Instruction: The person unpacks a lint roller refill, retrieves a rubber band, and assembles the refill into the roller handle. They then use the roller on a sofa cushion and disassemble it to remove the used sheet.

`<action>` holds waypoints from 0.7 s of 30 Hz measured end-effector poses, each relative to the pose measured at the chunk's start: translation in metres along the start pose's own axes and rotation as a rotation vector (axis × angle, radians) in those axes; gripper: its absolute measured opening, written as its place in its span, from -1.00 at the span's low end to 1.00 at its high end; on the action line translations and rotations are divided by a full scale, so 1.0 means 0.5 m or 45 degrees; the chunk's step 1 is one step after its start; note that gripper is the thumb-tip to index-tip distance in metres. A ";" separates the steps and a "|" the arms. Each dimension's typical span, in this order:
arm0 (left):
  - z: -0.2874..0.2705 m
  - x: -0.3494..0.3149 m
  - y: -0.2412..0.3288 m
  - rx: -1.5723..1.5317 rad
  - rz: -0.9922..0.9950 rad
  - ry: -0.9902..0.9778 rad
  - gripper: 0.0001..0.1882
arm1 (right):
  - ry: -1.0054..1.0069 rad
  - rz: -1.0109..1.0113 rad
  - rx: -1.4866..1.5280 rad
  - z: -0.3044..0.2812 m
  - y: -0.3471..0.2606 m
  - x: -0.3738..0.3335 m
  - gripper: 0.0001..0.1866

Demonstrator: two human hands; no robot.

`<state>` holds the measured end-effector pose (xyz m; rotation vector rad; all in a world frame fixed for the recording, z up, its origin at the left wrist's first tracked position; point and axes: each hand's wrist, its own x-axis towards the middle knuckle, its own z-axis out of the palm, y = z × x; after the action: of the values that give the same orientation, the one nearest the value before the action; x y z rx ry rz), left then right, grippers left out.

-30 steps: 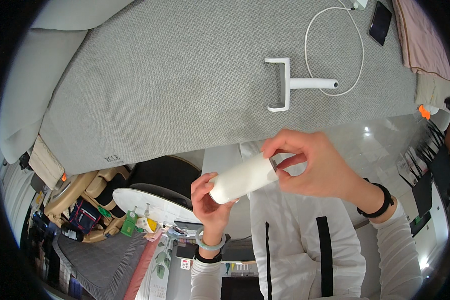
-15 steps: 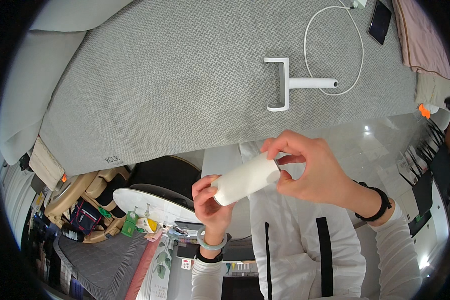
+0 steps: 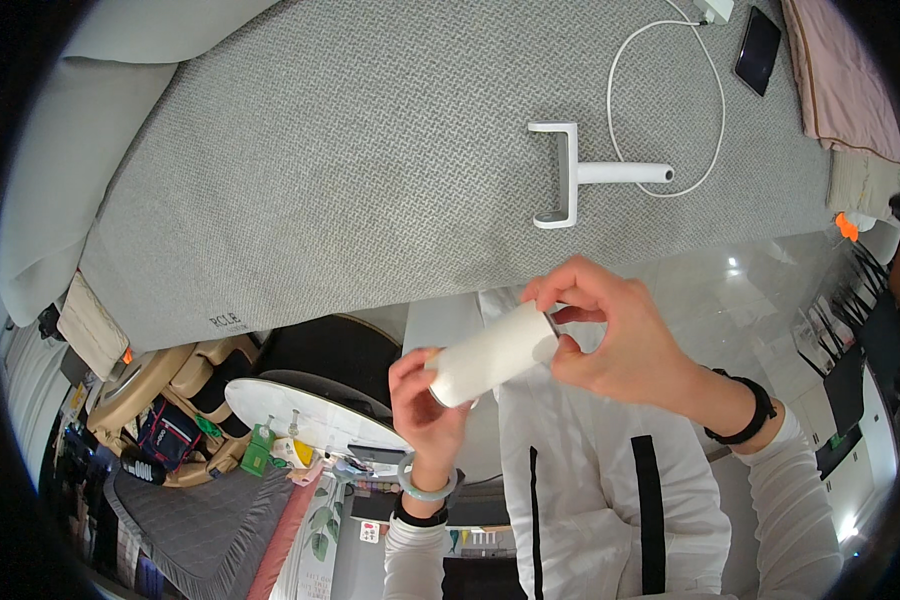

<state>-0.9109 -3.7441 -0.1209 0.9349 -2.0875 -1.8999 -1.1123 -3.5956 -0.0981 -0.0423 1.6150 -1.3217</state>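
Note:
A white roller (image 3: 495,353), a plain cylinder with a dark rim at its right end, is held tilted between my two hands in front of the sofa edge. My left hand (image 3: 428,408) has its fingers curled round the lower left end; they are slightly blurred. At the upper right end, my right hand (image 3: 620,335) pinches the rim with thumb and fingers. Beyond them on the grey sofa cover lies a white handle (image 3: 625,173) with a U-shaped fork, its hollow stem end pointing right. It is apart from both hands.
A white charging cable (image 3: 612,75) loops behind and beneath the handle. Near it lie a black phone (image 3: 759,50) and a pink cushion (image 3: 845,70) at the far right. On the left are a white oval table (image 3: 300,410), a beige massage chair (image 3: 135,395) and a dark grey mat (image 3: 190,520).
The roller has shifted very slightly in my hands and my left fingers have moved a little at its end. The handle on the sofa lies as before; the view has tilted slightly.

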 end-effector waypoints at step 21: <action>-0.037 0.031 -0.008 -0.935 -1.268 -0.355 -0.37 | -0.353 -0.117 -0.480 -0.072 -0.018 0.016 -0.54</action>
<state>-0.9123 -3.7679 -0.1260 1.7023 -0.7687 -3.0414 -1.1458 -3.5779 -0.1003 -0.5123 1.6125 -1.0108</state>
